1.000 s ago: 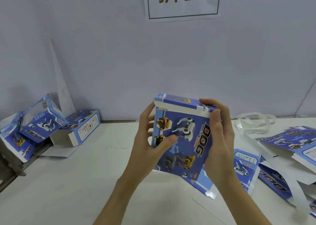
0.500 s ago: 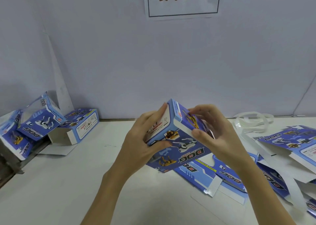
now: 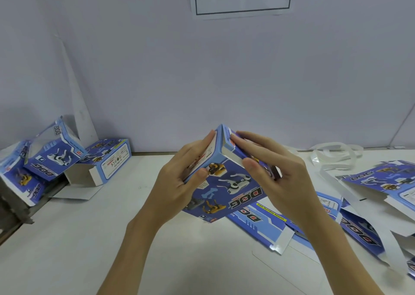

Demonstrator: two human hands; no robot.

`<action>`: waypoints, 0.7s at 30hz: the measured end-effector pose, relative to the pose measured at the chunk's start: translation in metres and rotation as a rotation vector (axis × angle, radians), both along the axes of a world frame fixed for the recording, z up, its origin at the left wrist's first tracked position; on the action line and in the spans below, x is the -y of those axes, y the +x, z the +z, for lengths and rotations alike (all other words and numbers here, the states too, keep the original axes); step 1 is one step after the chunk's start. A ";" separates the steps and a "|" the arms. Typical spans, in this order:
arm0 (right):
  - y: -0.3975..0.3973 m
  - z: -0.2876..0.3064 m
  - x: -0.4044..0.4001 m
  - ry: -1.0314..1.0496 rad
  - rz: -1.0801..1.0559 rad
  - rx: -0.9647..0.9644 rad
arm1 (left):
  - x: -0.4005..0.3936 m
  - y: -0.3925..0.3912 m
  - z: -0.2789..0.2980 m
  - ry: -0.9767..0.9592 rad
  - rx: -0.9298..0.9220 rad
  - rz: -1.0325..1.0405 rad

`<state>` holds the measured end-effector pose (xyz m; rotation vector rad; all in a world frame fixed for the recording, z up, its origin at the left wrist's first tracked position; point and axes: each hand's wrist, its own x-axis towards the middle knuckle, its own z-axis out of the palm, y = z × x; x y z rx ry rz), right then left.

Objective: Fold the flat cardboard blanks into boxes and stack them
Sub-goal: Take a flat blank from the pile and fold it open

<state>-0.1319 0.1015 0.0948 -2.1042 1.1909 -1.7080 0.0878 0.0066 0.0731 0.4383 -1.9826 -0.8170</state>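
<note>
At the far left of the bench three folded boxes lie tumbled against each other and the wall rather than neatly stacked, one of them with an end flap hanging open. In the middle, above the bench, the left hand holds the box in progress with fingers laid along its side panel and thumb pressed on the printed face, while the right hand pinches the top end, thumb on the white edge of the closing flap. That box looks squared up and its upper end nearly shut (whether the lower end is tucked cannot be told). To the right, a loose heap of flat blanks waits beside some plastic strapping. By my reckoning, most of the work remains.
</note>
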 end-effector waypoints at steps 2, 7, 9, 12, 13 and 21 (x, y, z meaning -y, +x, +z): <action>-0.002 0.001 -0.001 -0.005 0.022 -0.002 | -0.001 0.000 0.001 -0.004 0.006 -0.005; -0.013 0.000 -0.001 -0.002 0.035 -0.060 | -0.003 -0.002 0.004 0.022 0.033 -0.007; -0.014 0.000 0.000 -0.021 0.031 -0.083 | -0.003 -0.002 0.004 0.031 0.035 -0.008; -0.014 0.000 0.001 -0.091 0.007 -0.124 | -0.003 -0.002 0.003 0.022 0.036 -0.006; -0.013 0.000 0.002 -0.111 -0.005 -0.134 | -0.002 -0.002 0.003 0.009 0.038 0.000; 0.001 -0.008 0.007 -0.223 -0.097 -0.217 | 0.000 -0.007 -0.002 -0.034 -0.007 0.063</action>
